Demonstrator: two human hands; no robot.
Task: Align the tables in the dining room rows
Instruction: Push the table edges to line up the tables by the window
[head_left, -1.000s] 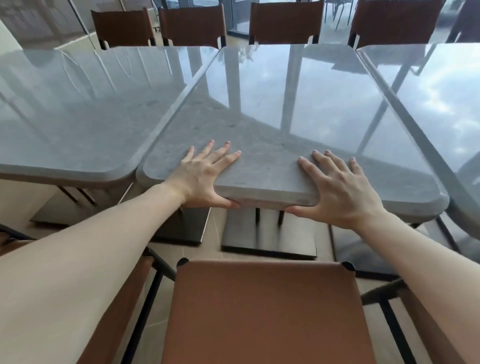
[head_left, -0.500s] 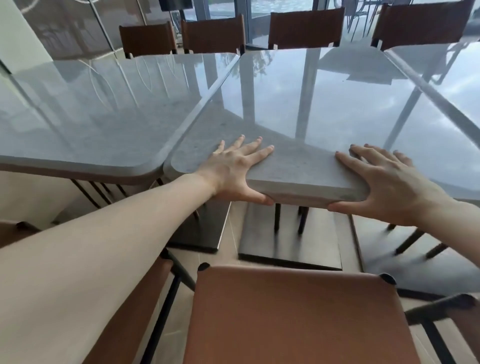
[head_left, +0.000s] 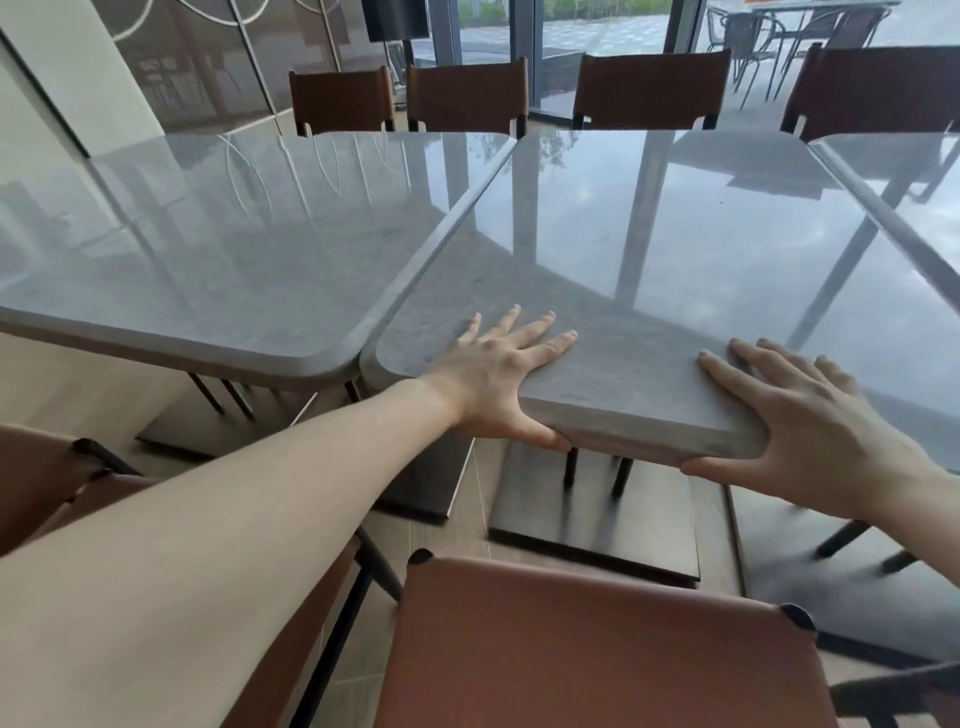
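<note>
The middle table (head_left: 649, 270) is gripped at its near edge: the left hand (head_left: 498, 374) and right hand (head_left: 810, 421) are spread flat on top, thumbs hooked beneath, likely so it can be slid square. It touches the left table (head_left: 208, 249), whose near edge is not level with it.

Grey mottled tables (head_left: 649, 270), brown chairs (head_left: 597, 649) — bases (head_left: 597, 525) seemingly black

Bare forearms, hands (head_left: 498, 374), seemingly unadorned
</note>
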